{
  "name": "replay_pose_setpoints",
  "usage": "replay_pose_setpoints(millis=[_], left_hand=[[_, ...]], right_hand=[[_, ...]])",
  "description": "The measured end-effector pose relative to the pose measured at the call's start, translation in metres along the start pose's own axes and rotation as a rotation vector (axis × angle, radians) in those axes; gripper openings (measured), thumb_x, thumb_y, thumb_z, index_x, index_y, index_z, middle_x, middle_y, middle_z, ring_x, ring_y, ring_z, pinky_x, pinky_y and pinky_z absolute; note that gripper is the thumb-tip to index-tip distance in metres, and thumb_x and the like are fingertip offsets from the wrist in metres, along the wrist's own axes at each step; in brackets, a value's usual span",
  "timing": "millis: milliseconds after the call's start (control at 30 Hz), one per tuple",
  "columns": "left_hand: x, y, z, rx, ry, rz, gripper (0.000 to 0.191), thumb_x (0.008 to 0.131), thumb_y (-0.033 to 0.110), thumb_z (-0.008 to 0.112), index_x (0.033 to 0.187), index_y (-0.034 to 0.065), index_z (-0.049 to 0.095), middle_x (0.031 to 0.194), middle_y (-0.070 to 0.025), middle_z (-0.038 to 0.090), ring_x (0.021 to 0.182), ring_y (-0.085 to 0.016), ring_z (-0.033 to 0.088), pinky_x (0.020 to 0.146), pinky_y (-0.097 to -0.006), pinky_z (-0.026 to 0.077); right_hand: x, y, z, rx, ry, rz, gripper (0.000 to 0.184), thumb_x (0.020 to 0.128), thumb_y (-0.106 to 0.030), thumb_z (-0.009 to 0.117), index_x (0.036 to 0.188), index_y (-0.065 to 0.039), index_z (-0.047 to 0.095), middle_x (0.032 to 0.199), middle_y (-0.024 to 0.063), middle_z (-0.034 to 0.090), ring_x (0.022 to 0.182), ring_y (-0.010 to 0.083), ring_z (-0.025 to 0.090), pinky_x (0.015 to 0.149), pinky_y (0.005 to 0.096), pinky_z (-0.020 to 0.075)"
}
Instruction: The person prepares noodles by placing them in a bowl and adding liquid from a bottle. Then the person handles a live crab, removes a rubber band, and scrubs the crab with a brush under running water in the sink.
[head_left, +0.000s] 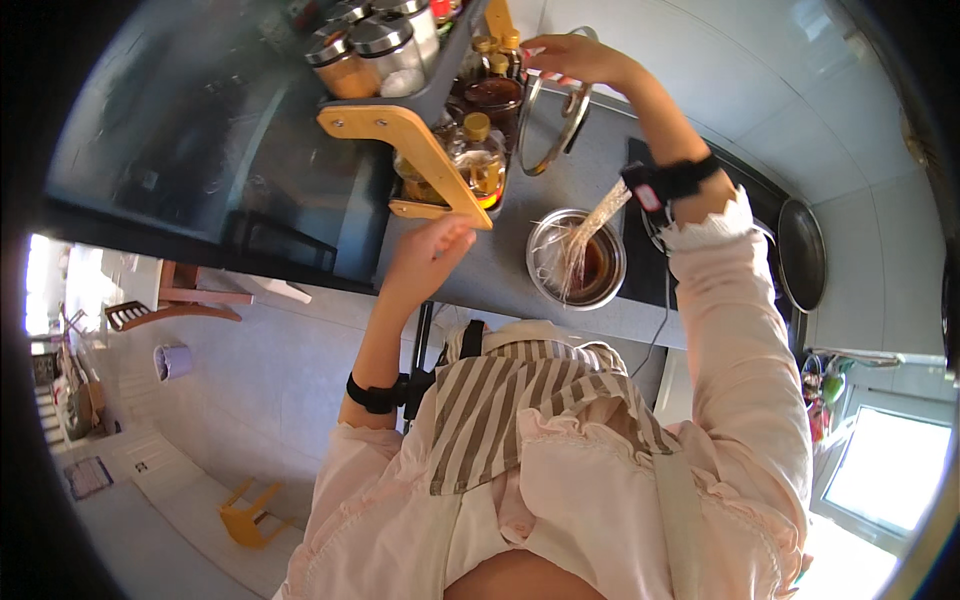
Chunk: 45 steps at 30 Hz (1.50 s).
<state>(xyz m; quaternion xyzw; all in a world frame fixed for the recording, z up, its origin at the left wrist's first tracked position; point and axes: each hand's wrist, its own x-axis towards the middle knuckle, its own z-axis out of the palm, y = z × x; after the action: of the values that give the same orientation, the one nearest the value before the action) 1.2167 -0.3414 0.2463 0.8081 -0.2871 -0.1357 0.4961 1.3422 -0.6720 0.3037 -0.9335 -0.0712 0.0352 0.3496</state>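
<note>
My right hand (576, 60) reaches to the far side of the counter, beside small bottles with yellow caps (511, 46). Something red and white shows at its fingers, but the grip is unclear. Below that hand, a glass lid with a metal rim (529, 139) stands on edge. My left hand (429, 255), fingers loosely curled and blurred, is at the lower end of the rack's wooden side frame (420, 146); whether they touch is unclear. Between my arms sits a stainless steel bowl (619, 274) with dark brown liquid. A bundle of pale thin strands (600, 214) leans out of it.
Glass spice jars with metal lids (386, 56) fill the rack's upper tier. A yellow-capped bottle (478, 161) stands below. On the right are a black cooktop (637, 255) and a dark frying pan (801, 255). A yellow stool (251, 517) stands on the floor at lower left.
</note>
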Motion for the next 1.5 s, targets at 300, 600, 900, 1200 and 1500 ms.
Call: replay_pose_setpoints(millis=[300, 600, 900, 1200, 1500], left_hand=[[0.024, -0.128, 0.12, -0.281, -0.632, -0.559, 0.039, 0.097, 0.033, 0.053, 0.117, -0.0003, 0.05, 0.092, -0.0147, 0.064, 0.071, -0.019, 0.066, 0.062, -0.029, 0.055], [0.023, -0.138, 0.167, -0.329, -0.553, -0.729, 0.061, 0.092, 0.028, 0.061, 0.128, -0.0121, 0.034, 0.093, -0.0187, 0.062, 0.061, -0.023, 0.067, 0.051, -0.0301, 0.057], [-0.001, -0.142, 0.16, 0.321, -0.172, -0.098, 0.038, 0.087, 0.018, 0.065, 0.118, 0.0007, 0.052, 0.093, -0.0138, 0.065, 0.073, -0.027, 0.067, 0.065, -0.0352, 0.054], [0.053, -0.095, 0.2, 0.973, -0.153, 0.453, 0.052, 0.089, 0.037, 0.058, 0.128, 0.003, 0.05, 0.134, -0.0089, 0.049, 0.126, -0.026, 0.041, 0.104, -0.037, 0.035], [0.076, -0.105, 0.21, 0.99, -0.135, 0.59, 0.041, 0.085, 0.015, 0.051, 0.125, 0.0044, 0.054, 0.132, -0.0071, 0.052, 0.123, -0.023, 0.044, 0.099, -0.0362, 0.04]], right_hand=[[-0.188, 0.124, 0.035, 0.43, -0.356, 0.775, 0.036, 0.085, -0.036, 0.066, 0.08, -0.001, 0.066, 0.073, 0.0093, 0.065, 0.054, 0.014, 0.056, 0.049, 0.0249, 0.0487], [-0.207, 0.23, 0.17, 1.411, 0.208, 0.498, 0.064, 0.08, -0.026, 0.076, 0.133, -0.011, 0.043, 0.122, 0.008, 0.059, 0.09, 0.0114, 0.053, 0.072, 0.0243, 0.0417], [-0.169, 0.225, 0.157, 1.475, -0.022, 0.344, 0.07, 0.073, -0.01, 0.077, 0.132, -0.007, 0.039, 0.1, 0.0046, 0.06, 0.079, 0.0116, 0.054, 0.064, 0.0245, 0.0421], [-0.206, 0.217, 0.145, 0.766, 0.304, 0.292, 0.011, 0.078, -0.008, 0.072, 0.086, -0.001, 0.067, 0.077, 0.0019, 0.065, 0.064, 0.0106, 0.057, 0.061, 0.0257, 0.046], [-0.238, 0.187, 0.171, 0.286, 0.563, 0.322, 0.015, 0.077, -0.015, 0.072, 0.084, -0.002, 0.068, 0.069, 0.0066, 0.067, 0.062, 0.0124, 0.062, 0.061, 0.0293, 0.0497]])
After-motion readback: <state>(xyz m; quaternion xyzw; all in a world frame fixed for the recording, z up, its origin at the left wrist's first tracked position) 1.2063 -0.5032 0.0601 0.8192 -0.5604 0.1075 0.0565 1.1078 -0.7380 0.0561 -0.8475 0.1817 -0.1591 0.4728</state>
